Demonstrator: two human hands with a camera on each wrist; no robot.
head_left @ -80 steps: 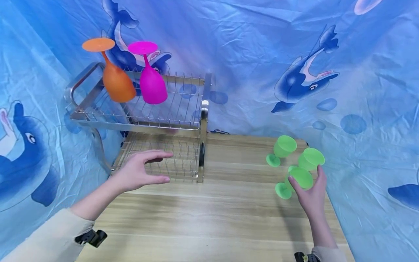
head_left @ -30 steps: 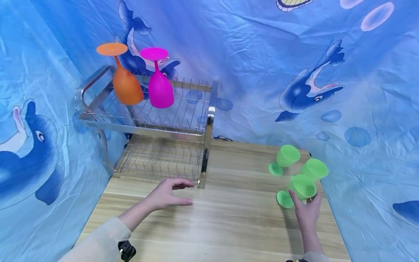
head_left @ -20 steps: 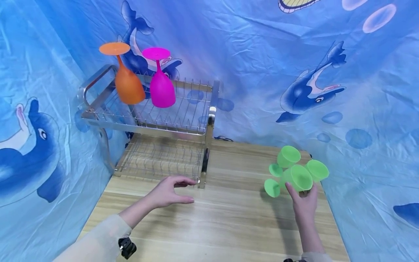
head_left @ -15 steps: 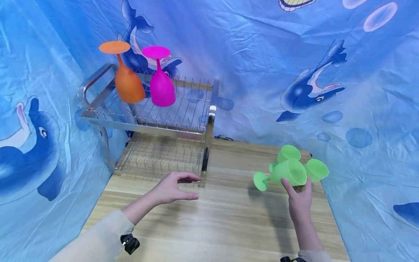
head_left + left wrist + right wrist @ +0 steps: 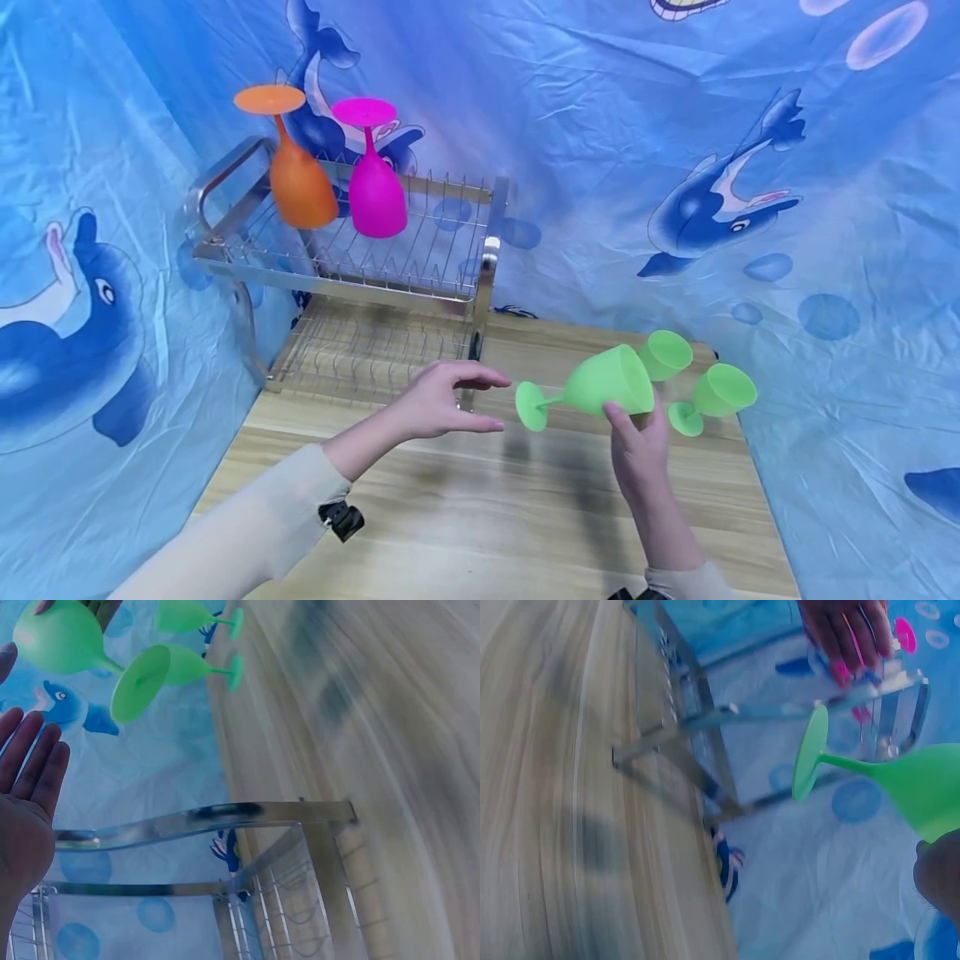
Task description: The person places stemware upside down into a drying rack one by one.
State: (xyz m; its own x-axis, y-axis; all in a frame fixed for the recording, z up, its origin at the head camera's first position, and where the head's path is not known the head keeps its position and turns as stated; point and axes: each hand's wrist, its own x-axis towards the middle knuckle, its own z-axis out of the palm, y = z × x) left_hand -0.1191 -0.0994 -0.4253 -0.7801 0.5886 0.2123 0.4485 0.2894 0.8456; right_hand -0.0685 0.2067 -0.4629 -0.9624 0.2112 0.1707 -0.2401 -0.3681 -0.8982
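Observation:
A light green plastic goblet [image 5: 600,383] is held above the table, tipped on its side with its foot pointing left. My right hand [image 5: 641,446] grips its bowl near the rim, thumb in front. Facing the foot, my left hand [image 5: 442,404] has fingers and thumb spread apart around nothing. In the left wrist view the left palm [image 5: 26,832] is bare, and the goblet's foot [image 5: 141,684] lies beyond the fingertips. The right wrist view shows the goblet's stem [image 5: 847,763] and part of the right hand [image 5: 939,874].
Two more green goblets, one behind [image 5: 665,356] and one to the right [image 5: 723,390], stand upright on the wooden table [image 5: 480,517]. At the left is a two-tier metal dish rack [image 5: 360,290]. Its upper tier bears an upside-down orange goblet [image 5: 302,190] and magenta goblet [image 5: 377,198].
My right hand has taken hold of the nearest green goblet, lifted it, tipped it sideways and carried it left. My left hand has moved away from the rack, right toward the goblet's foot.

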